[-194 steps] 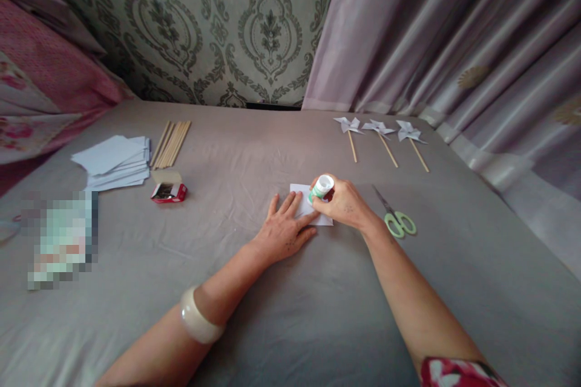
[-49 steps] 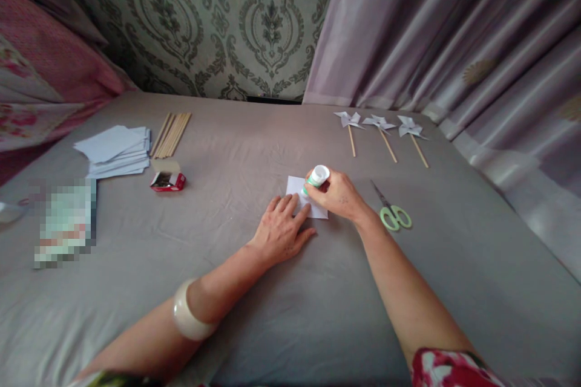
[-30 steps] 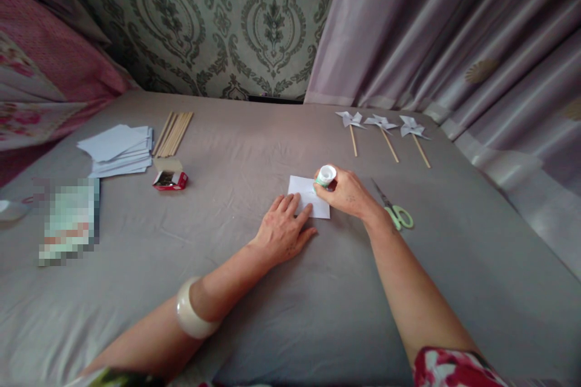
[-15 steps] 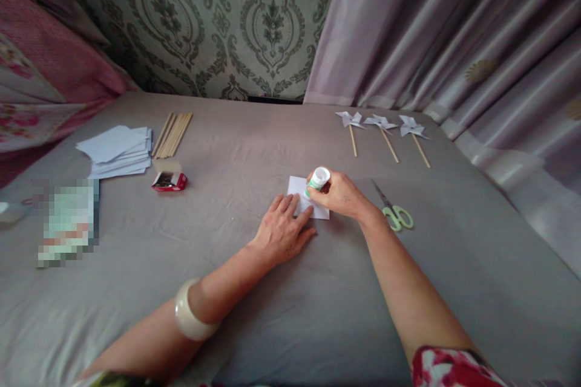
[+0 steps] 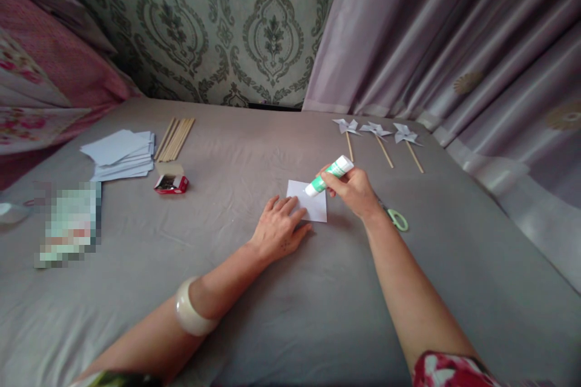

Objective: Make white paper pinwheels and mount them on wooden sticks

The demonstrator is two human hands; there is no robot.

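A small white sheet of paper [image 5: 316, 211] lies flat on the grey bed sheet. Resting on its left side, my left hand [image 5: 278, 227] has its fingers spread and holds the paper down. My right hand [image 5: 356, 190] is closed around a white and green glue stick [image 5: 333, 174], tilted with its lower end at the paper's upper part. Whether that tip touches the paper I cannot tell. Just right of my right wrist lie green-handled scissors [image 5: 398, 220], their blades mostly hidden behind the wrist.
Several wooden sticks [image 5: 177, 139] and a stack of white paper [image 5: 120, 154] lie at the back left. In front of them stands an open red box [image 5: 171, 184] of small dark items. Three paper pinwheels [image 5: 375, 130] lie at the back right. A blurred packet [image 5: 70, 224] is far left.
The glue stick has tipped from nearly upright to a slant, its top leaning right. My right hand has shifted slightly right and covers more of the scissors. My left hand stays on the paper.
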